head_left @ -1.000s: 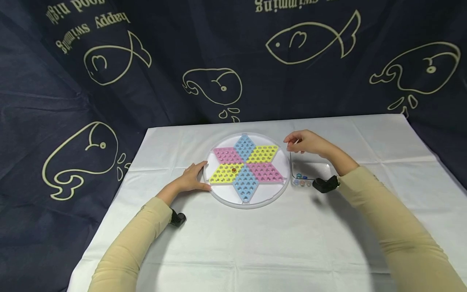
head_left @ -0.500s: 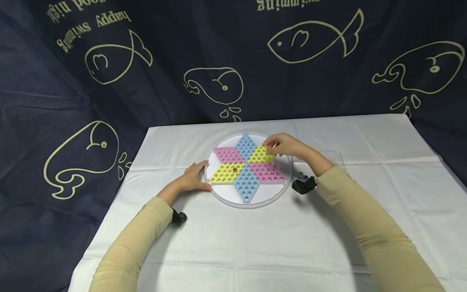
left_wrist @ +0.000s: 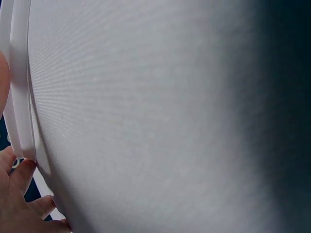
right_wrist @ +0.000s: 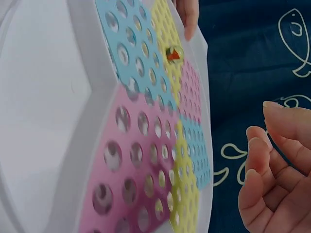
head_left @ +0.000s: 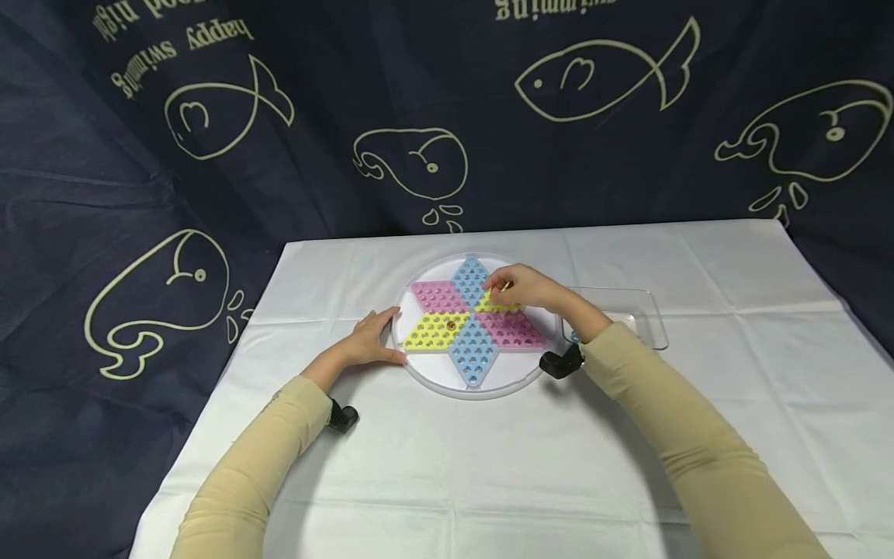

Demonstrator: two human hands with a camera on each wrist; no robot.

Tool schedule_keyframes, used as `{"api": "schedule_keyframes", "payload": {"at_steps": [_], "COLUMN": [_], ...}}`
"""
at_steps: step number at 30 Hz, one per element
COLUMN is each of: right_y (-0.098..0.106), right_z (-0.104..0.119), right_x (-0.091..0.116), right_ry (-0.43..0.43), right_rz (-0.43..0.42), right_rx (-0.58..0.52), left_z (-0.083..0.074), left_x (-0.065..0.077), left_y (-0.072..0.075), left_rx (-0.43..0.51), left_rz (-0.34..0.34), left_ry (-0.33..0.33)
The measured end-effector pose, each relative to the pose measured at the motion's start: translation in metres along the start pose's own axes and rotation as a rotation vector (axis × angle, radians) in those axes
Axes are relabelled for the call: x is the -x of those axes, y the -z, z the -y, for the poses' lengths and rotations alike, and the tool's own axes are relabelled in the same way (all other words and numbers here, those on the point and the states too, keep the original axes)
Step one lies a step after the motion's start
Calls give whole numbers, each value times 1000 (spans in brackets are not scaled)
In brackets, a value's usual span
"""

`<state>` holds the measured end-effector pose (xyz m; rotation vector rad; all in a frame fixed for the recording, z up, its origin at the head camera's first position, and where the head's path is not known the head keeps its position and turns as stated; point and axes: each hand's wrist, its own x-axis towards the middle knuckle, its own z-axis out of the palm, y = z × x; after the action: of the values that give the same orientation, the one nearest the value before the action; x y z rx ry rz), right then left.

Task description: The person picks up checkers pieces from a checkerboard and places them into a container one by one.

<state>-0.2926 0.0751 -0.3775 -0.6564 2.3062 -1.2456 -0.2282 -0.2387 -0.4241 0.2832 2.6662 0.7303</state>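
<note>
A round white Chinese checkers board (head_left: 513, 380) with a blue, pink and yellow star of holes lies on the table. My left hand (head_left: 370, 338) rests at its left rim with the fingers spread; in the left wrist view fingertips of the left hand (left_wrist: 22, 187) touch that rim. One orange-toned marble (right_wrist: 174, 54) sits in a hole of the left yellow section. Over the right yellow section hovers my right hand (head_left: 520, 287), its fingers bent toward the thumb. In the right wrist view no object shows between the right hand's (right_wrist: 279, 170) fingers, though a small one could be hidden.
A clear plastic box (head_left: 653, 314) stands to the right of the board, partly behind the right forearm. A blue marble (head_left: 575, 337) shows at its left end. White cloth (head_left: 419, 473) covers the table, and a dark blue curtain (head_left: 314, 62) hangs behind.
My right hand has moved left from the clear box's far left corner to above the board's right yellow section. The left hand has stayed at the board's rim.
</note>
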Motion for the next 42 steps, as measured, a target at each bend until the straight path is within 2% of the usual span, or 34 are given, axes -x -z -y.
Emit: {"api": "schedule_keyframes", "payload": {"at_steps": [6,14,42], "right_y": [-12,-28,-70], "right_z": [5,7,5], "right_x": [-5,-13,-34], "right_ry": [-4,49,-21], "right_rz": [2,6,-28], "right_rx": [-5,39,138], "left_z": [1,-1,-3], "left_x": [0,1,1], "left_y": [0,1,1], "left_rx": [0,-5,-8], "left_rz": [-3,-5,-3], "left_ry": [-8,-4,4]}}
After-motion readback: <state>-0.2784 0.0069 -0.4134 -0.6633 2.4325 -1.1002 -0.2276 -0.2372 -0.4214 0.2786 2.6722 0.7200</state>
